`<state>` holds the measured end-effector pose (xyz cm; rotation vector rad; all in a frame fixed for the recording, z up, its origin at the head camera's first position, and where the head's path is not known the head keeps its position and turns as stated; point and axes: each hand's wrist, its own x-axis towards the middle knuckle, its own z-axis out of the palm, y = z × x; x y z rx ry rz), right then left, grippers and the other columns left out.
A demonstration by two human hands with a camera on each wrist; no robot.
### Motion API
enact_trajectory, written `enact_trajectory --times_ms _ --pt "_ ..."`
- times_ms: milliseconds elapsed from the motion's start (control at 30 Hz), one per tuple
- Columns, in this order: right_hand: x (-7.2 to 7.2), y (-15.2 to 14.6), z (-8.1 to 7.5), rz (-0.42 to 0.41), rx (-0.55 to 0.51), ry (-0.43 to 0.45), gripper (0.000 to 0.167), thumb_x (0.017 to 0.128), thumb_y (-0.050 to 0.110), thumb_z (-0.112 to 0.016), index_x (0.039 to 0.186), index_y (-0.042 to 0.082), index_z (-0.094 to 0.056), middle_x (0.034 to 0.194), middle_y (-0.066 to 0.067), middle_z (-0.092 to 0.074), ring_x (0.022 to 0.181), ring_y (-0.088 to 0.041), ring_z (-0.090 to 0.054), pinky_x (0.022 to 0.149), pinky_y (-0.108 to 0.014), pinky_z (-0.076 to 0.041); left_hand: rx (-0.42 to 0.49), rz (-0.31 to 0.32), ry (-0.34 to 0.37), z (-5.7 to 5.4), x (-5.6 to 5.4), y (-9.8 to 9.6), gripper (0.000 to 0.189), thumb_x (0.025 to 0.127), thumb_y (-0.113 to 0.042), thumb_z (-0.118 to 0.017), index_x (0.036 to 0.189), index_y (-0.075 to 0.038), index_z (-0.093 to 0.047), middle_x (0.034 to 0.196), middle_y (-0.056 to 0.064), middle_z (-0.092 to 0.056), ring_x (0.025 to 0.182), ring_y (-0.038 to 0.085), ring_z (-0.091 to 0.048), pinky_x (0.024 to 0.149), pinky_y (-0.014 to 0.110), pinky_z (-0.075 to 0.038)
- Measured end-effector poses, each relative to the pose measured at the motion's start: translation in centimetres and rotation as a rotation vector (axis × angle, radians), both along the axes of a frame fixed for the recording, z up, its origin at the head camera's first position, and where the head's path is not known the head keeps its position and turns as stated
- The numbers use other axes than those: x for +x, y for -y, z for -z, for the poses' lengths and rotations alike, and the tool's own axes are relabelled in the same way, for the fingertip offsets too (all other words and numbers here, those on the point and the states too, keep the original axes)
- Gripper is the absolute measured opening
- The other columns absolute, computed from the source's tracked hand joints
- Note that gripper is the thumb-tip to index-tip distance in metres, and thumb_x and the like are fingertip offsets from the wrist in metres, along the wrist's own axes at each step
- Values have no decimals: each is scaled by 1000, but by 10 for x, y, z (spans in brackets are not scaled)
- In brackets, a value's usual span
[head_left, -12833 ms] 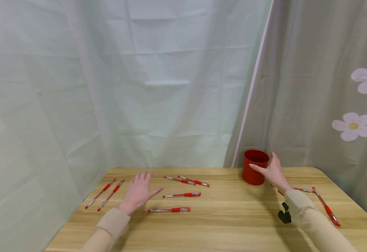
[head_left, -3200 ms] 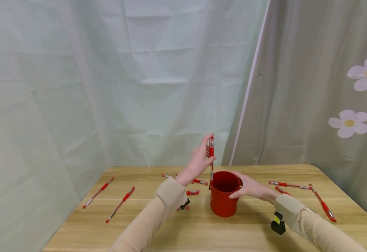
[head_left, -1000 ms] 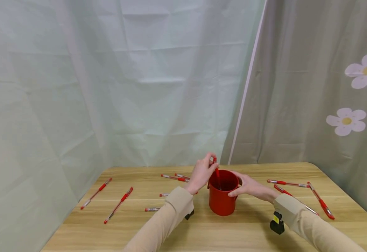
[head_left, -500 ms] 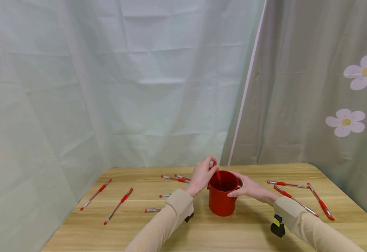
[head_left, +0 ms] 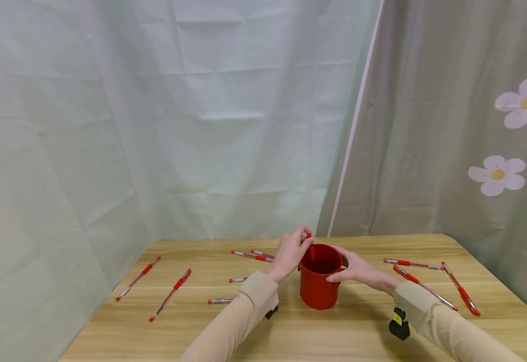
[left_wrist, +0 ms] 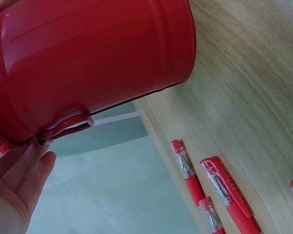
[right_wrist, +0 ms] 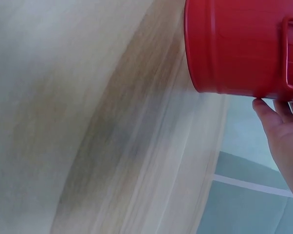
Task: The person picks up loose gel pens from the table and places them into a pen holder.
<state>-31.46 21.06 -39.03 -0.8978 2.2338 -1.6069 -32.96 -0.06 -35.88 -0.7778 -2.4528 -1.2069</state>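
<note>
A red metal bucket [head_left: 318, 294] with small side handles stands upright on the table. My right hand [head_left: 358, 268] holds it from the right side, thumb at the near wall and fingers round the back. My left hand [head_left: 289, 255] pinches the top of a red gel pen [head_left: 312, 251], whose lower part reaches down inside the bucket at its left rim. In the left wrist view, the left fingers [left_wrist: 34, 178] are beside the rim and one side handle [left_wrist: 68, 126]. The right wrist view shows right fingertips [right_wrist: 264, 109] against the bucket's far side. The bucket's bottom inside is too dark to make out.
Two red pens lie at the left, one farther out [head_left: 138, 278] and one nearer [head_left: 170, 295]. Several pens [head_left: 251, 256] lie left of the bucket, partly behind my left arm. Three more [head_left: 461, 289] lie at the right. Curtains [head_left: 245, 151] hang behind the wooden table [head_left: 326, 337].
The bucket has come from the back right to the middle in my right hand. The pen, earlier upright above the rim in my left hand, has been lowered into the bucket, slightly deeper this last second.
</note>
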Motion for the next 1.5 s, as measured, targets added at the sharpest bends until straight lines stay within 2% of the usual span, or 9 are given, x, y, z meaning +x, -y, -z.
enact_trajectory --times_ms 233,433,633,800,933,1100,1233,1400,1500 --pt "2 2 5 30 -16 7 70 80 15 -68 138 10 -30 131 -11 -42 115 -29 -40 86 -42 -39 -4 -4 2 1 0 1 8 93 -17 -53 97 -10 -51 76 1 -64 40 9 -44 37 24 -38" --pt "3 5 9 88 -34 -2 74 77 15 -71 137 11 -28 130 -10 -41 115 -27 -39 89 -43 -37 -5 -9 -16 1 -1 1 9 93 -17 -53 97 -9 -53 78 1 -64 49 6 -50 42 22 -41" --pt "4 8 9 69 -71 -32 70 78 12 -71 135 10 -31 130 -11 -41 114 -29 -40 88 -42 -37 -3 -6 8 0 -3 2 8 93 -20 -52 94 -11 -52 79 0 -64 55 6 -53 45 21 -42" --pt "5 11 7 86 -66 -36 70 77 14 -72 134 9 -33 128 -12 -43 112 -30 -42 86 -41 -39 3 12 33 1 -4 3 8 94 -19 -51 94 -11 -52 76 -1 -63 52 6 -52 44 22 -42" --pt "6 12 7 116 -49 -37 69 76 15 -73 133 10 -34 127 -11 -44 110 -31 -43 82 -40 -43 -10 12 12 1 -5 4 7 94 -17 -52 94 -11 -54 74 -2 -63 51 5 -52 45 22 -41" --pt "7 13 7 118 -48 -44 69 76 15 -73 133 8 -35 126 -12 -45 109 -32 -44 80 -40 -44 -43 9 -38 3 -6 4 5 92 -14 -54 93 -10 -56 80 1 -64 61 6 -56 53 21 -44" --pt "8 13 6 112 -52 -41 69 76 15 -73 133 9 -35 126 -12 -45 109 -31 -44 81 -40 -43 -60 8 -46 5 -8 5 6 91 -14 -55 94 -9 -57 87 4 -64 73 11 -60 60 22 -46" --pt "8 14 5 106 -60 -36 70 76 15 -73 134 8 -34 126 -13 -45 109 -32 -44 80 -41 -44 -58 11 -39 5 -8 5 6 91 -14 -55 94 -9 -58 89 5 -65 78 13 -61 64 23 -47" --pt "8 14 6 101 -63 -27 69 77 14 -73 134 8 -33 127 -14 -44 109 -33 -43 79 -41 -45 -50 21 -10 3 -7 6 9 92 -15 -53 97 -9 -58 90 4 -65 78 12 -60 65 24 -47"
